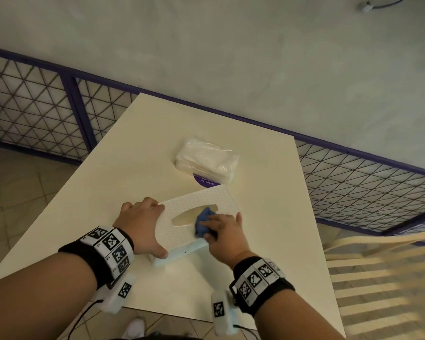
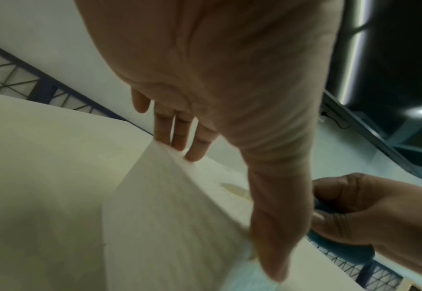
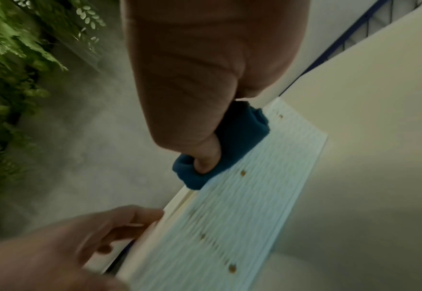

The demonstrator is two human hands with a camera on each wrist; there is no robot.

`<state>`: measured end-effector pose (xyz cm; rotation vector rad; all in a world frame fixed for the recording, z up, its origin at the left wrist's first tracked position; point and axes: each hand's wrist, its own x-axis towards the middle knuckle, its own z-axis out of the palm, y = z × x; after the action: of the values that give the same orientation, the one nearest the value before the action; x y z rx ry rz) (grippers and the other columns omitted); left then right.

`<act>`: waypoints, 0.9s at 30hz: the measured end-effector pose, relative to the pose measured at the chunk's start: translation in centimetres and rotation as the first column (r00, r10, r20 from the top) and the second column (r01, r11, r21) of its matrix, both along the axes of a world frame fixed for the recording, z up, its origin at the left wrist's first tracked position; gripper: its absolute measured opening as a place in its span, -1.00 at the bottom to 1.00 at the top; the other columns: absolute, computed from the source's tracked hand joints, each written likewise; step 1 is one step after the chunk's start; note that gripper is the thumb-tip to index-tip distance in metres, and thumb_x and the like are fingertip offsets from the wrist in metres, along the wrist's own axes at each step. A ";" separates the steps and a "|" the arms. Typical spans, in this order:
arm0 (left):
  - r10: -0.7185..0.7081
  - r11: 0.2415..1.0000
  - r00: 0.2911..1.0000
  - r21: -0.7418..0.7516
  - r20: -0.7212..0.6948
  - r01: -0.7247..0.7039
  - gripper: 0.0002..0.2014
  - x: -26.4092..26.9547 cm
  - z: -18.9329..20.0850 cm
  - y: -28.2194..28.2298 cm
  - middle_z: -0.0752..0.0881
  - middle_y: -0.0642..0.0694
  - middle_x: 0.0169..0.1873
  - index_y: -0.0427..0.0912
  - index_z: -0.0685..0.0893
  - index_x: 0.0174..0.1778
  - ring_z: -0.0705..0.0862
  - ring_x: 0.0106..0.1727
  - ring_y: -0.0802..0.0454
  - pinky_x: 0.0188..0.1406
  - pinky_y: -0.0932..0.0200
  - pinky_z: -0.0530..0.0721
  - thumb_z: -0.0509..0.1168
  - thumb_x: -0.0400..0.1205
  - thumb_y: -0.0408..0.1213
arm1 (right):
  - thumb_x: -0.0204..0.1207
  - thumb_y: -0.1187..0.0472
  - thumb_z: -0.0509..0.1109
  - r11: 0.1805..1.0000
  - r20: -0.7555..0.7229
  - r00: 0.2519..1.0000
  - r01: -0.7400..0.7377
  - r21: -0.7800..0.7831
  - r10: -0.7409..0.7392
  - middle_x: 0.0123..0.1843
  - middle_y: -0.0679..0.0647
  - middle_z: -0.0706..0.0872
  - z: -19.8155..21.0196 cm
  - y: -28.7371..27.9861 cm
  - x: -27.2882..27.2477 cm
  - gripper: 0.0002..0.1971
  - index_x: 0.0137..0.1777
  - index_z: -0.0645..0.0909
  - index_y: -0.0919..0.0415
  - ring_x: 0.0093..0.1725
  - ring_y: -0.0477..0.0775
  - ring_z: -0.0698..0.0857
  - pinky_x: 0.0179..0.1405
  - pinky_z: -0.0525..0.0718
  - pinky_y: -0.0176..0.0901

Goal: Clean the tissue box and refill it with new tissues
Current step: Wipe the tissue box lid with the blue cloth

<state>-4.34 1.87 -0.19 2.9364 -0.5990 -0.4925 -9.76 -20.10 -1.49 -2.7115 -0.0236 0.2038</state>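
Cream and square, the surface (image 1: 123,153) stands against a grey wall with a purple-framed mesh railing behind it. On its near half the right hand (image 1: 225,233) has its grip curled tight round a bunched blue cloth (image 1: 204,220), pressing it on the top of the white tissue box (image 1: 201,200) beside the oval slot and close to the near edge. The left hand (image 1: 142,227) braces the box's left end, fingers laid over the top and thumb against the near side wall, a wide clasping grip that holds the box steady. Small brown specks show along that near side wall in the right wrist view, so the wiping step looks to be in hand and not finished. The next move probably calls for carrying the cloth down over the speckled side while the left hand keeps the box from sliding. Just beyond the box, on the far half, lies a clear-wrapped pack of new tissues (image 1: 206,159), partly covering a purple round sticker (image 1: 206,183); the refill is not yet begun. A slatted pale chair (image 1: 378,278) stands at the right, and tiled floor shows below.
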 end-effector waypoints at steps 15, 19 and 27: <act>-0.292 0.955 0.954 0.041 -0.069 0.295 -0.44 -1.3 0.9 -3.8 0.31 0.03 0.50 -0.01 0.10 0.64 0.43 0.38 0.01 0.43 0.05 0.20 0.02 0.72 0.02 | 0.68 0.20 0.18 0.520 -0.002 0.693 0.543 0.660 -0.721 -0.04 0.01 0.67 3.3 -8.6 -2.9 -0.84 0.13 0.58 0.09 0.06 0.11 0.63 0.00 0.66 -0.03; -0.334 0.910 0.925 0.196 -0.180 0.366 -0.42 -0.8 0.5 -5.4 0.43 -0.02 0.43 -0.08 -0.07 0.65 0.55 0.25 -0.03 0.34 -0.03 0.22 -0.06 0.70 -0.31 | 0.71 0.09 0.11 0.194 -0.177 0.585 0.516 0.835 -0.791 0.04 0.05 0.67 3.2 -9.1 -3.9 -0.81 0.07 0.57 0.02 0.11 0.16 0.64 0.08 0.66 0.11; -0.165 0.980 0.921 -0.162 -0.352 0.114 -0.54 0.8 -0.2 -6.7 0.54 -0.08 0.38 -0.03 0.25 0.55 0.54 0.32 -0.08 0.38 0.00 0.41 -0.01 0.70 -0.35 | 0.72 0.01 0.08 -0.137 -0.447 0.581 0.498 0.856 -0.680 0.19 0.16 0.71 3.1 -9.5 -5.6 -0.73 0.18 0.57 0.05 0.16 0.26 0.69 0.03 0.70 0.24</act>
<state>-3.57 -4.82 -0.35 2.5853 -0.7591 -0.9431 -15.37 -29.60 1.56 -1.1310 0.8157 -0.2730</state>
